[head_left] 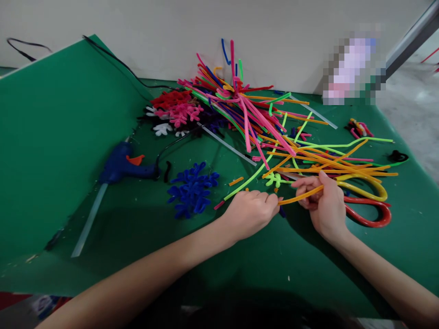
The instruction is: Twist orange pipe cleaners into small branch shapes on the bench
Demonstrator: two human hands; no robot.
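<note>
Green tabletop [404,260], pale wall [240,27] behind. Orange pipe cleaner [302,195] clamped in curled right hand [325,203], its end just beside closed left hand [248,214]. Tangled heap of multicoloured stems [247,119] beyond. Sharp tug could snag neighbouring stems, dragging heap toward glue gun. Count: two hands, one blue glue gun [123,164], three glue sticks [228,144], one blue chenille cluster [192,189], two large loops, red [368,215] and yellow [363,192].

Orange pipe cleaner [302,195], fuzzy, slightly bent, pinched in R hand [324,205], tip nr L hand [250,214].
</note>
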